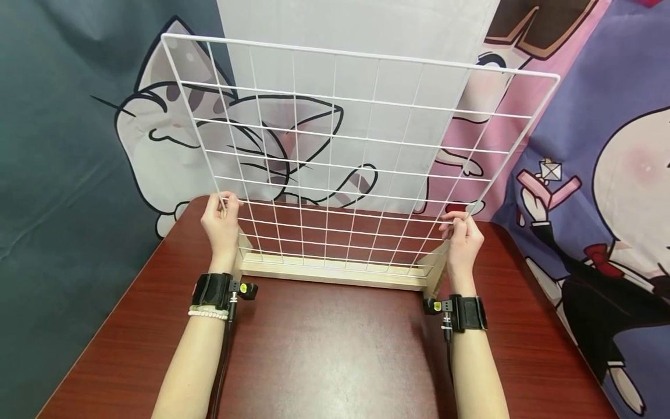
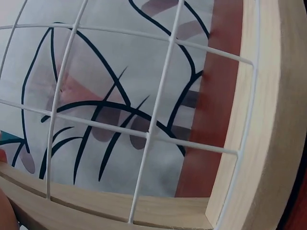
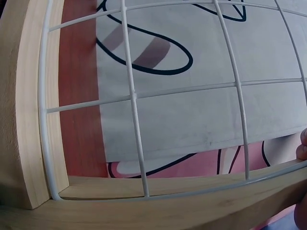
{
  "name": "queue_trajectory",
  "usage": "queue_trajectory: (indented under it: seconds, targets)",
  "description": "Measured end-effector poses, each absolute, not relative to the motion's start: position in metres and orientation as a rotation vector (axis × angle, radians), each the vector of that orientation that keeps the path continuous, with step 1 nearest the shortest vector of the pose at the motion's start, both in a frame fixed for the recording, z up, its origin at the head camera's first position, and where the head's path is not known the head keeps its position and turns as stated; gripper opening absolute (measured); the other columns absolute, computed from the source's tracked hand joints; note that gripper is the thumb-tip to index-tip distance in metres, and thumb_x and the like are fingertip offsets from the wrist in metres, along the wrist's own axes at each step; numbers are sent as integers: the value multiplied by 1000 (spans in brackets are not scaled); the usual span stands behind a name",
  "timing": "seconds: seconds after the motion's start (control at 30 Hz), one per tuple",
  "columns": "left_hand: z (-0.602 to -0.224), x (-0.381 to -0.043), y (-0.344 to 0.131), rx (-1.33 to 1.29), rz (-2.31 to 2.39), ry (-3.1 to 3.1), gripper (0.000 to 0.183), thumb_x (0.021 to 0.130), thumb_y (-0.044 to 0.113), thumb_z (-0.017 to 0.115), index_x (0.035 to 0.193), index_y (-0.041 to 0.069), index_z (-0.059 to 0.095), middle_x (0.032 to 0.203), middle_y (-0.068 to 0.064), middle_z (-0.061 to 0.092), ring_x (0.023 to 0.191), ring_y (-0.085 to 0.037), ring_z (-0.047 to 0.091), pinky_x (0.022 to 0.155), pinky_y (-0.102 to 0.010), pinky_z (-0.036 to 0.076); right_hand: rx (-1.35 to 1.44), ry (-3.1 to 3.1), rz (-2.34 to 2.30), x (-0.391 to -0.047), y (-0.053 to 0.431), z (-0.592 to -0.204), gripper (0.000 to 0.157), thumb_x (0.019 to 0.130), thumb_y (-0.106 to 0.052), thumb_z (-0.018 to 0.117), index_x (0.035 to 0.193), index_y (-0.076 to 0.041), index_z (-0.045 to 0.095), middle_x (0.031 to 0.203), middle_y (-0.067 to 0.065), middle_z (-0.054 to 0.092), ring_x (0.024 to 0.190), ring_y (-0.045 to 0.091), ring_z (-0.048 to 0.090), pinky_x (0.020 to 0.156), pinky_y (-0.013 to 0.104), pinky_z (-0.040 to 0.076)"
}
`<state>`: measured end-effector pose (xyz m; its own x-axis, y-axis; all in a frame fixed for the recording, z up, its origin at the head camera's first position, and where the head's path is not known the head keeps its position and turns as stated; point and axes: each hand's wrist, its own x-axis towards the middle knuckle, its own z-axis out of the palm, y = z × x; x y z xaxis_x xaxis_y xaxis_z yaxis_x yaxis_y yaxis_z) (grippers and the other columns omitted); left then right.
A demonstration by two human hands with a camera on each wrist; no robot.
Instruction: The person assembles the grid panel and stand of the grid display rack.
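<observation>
A white wire grid panel point(image 1: 361, 56) stands up from a light wooden frame point(image 1: 335, 272), leaning slightly. My left hand point(image 1: 220, 227) pinches the panel's left edge near the top end of the frame's left upright. At the opposite edge, my right hand point(image 1: 463, 244) pinches the wire beside the right upright. In the left wrist view, the grid's lower corner lies along the wooden frame point(image 2: 266, 115), where a groove runs down the upright. The right wrist view has the other lower corner of the wire grid point(image 3: 136, 129) against the wood, with fingertips point(image 3: 302, 151) at the right border.
The frame rests on a reddish-brown table point(image 1: 335, 343). Behind it hangs a cloth printed with cartoon cats point(image 1: 162, 139) and figures. Each wrist wears a black strap point(image 1: 211, 290) with a small camera and cable. A beaded bracelet point(image 1: 208, 314) circles the left wrist.
</observation>
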<state>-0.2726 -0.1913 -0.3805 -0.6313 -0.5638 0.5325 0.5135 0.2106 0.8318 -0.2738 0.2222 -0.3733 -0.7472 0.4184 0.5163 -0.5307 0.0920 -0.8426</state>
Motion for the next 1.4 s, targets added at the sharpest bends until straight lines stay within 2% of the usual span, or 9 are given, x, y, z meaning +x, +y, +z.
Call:
queue_trajectory:
  seconds: [0.23, 0.5, 0.73, 1.0, 1.17, 1.4]
  targets:
    - [-383, -274, -193, 24, -1572, -1619, 16, 93, 11, 57, 90, -4, 60, 71, 20, 61, 66, 6, 52, 64, -14, 38, 110, -1680, 1710, -268, 217, -369, 30, 90, 4, 37, 79, 2, 64, 54, -4, 58, 46, 10, 45, 46, 19, 38]
    - [-384, -275, -192, 34, -1539, -1650, 34, 102, 15, 43, 96, -15, 58, 64, 23, 50, 69, 6, 54, 61, -14, 35, 116, -1664, 1648, -269, 215, -368, 27, 90, 4, 37, 85, 21, 58, 55, -8, 59, 46, 7, 46, 47, 17, 38]
    - [-385, -276, -191, 24, -1533, -1648, 33, 102, 15, 45, 96, -15, 58, 64, 24, 50, 69, 5, 54, 61, -14, 35, 125, -1633, 1623, -270, 216, -373, 27, 91, 3, 40, 86, 23, 57, 57, -9, 60, 47, 8, 47, 49, 17, 39]
    - [-394, -291, -198, 7, -1500, -1587, 33, 101, 15, 48, 90, -14, 59, 64, 24, 56, 60, 4, 49, 59, -14, 36, 183, -1640, 1598, -279, 220, -383, 27, 94, 0, 42, 86, 21, 57, 58, -8, 59, 48, 12, 46, 49, 16, 39]
    - [-407, -308, -205, 3, -1506, -1530, 33, 100, 15, 51, 83, -12, 58, 63, 17, 59, 56, 0, 47, 56, -15, 36, 192, -1614, 1554, -294, 231, -400, 27, 95, -3, 45, 83, 14, 61, 58, -10, 59, 47, 7, 47, 48, 16, 38]
    - [-405, -309, -194, 7, -1548, -1482, 30, 99, 10, 51, 82, -15, 56, 62, 4, 60, 56, -2, 47, 54, -14, 33, 191, -1572, 1571, -296, 236, -396, 26, 92, 2, 43, 80, 17, 60, 55, -10, 59, 45, 6, 47, 48, 15, 38]
